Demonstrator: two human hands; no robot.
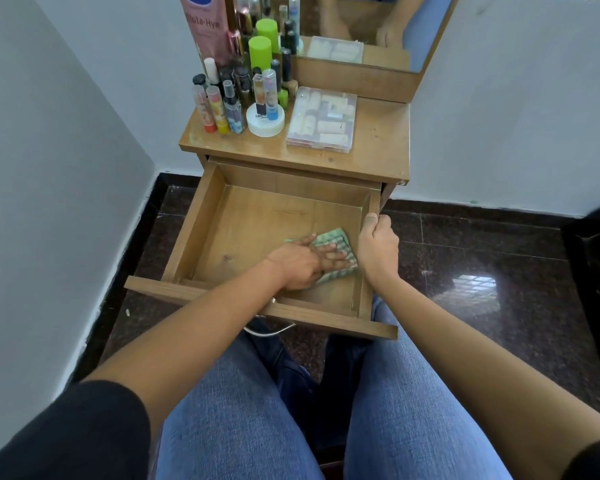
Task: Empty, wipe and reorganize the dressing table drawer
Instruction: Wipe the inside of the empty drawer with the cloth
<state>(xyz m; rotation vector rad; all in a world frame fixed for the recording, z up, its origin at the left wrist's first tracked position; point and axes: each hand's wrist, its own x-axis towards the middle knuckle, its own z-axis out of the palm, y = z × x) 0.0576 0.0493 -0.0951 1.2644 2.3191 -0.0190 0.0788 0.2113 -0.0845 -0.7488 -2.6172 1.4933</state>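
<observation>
The wooden drawer (201, 216) of the dressing table is pulled out over my lap and holds nothing but a cloth. My left hand (302, 263) lies flat inside it, straight fingers pressing a green checked cloth (333, 239) onto the drawer floor near the right wall. My right hand (376, 244) grips the drawer's right side wall, thumb on top of the rim. Part of the cloth is hidden under my left hand.
On the table top (378, 140) stand several bottles and tubes (222, 109), a white jar (265, 123) and a clear plastic box (321, 119). A mirror (378, 32) rises behind. White walls close in on the left and back; dark tiled floor (482, 258) lies to the right.
</observation>
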